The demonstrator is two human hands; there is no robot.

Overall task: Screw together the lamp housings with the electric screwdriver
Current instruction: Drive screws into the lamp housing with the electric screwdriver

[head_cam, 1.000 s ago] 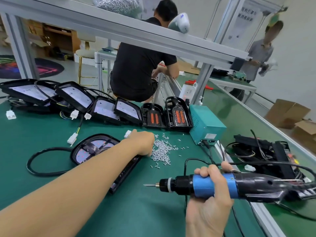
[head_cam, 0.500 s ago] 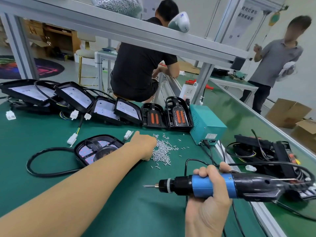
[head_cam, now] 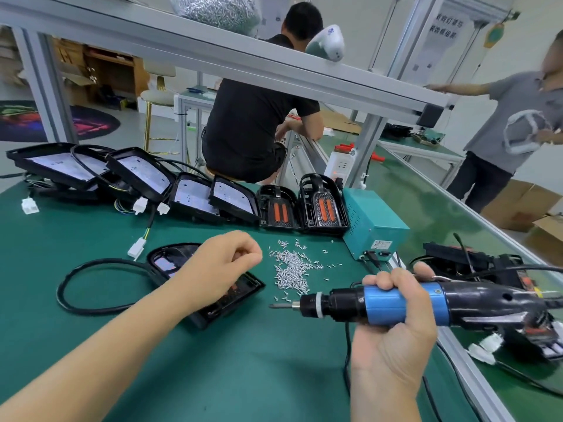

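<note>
A black lamp housing [head_cam: 213, 310] with a black cable [head_cam: 88, 304] lies on the green mat, partly hidden under my left forearm. My left hand [head_cam: 227, 266] hovers over its far end, just left of a pile of small silver screws [head_cam: 292, 269]. Its fingertips are pinched against the thumb as if on screws, though these are hidden inside the fingers. My right hand [head_cam: 393, 354] grips the blue-and-black electric screwdriver [head_cam: 384, 306], held level with its bit pointing left, right of the housing and apart from it.
A row of lamp housings [head_cam: 143, 175] lines the back of the mat, beside a teal power box [head_cam: 374, 226]. More black housings and cables [head_cam: 475, 266] lie at the right on the conveyor. One person [head_cam: 253, 126] sits behind the bench; another [head_cam: 518, 123] stands at the right.
My left hand has drawn back from the screw pile toward the housing, fingers pinched together. The screwdriver has barely moved. The person at the right has stretched an arm out.
</note>
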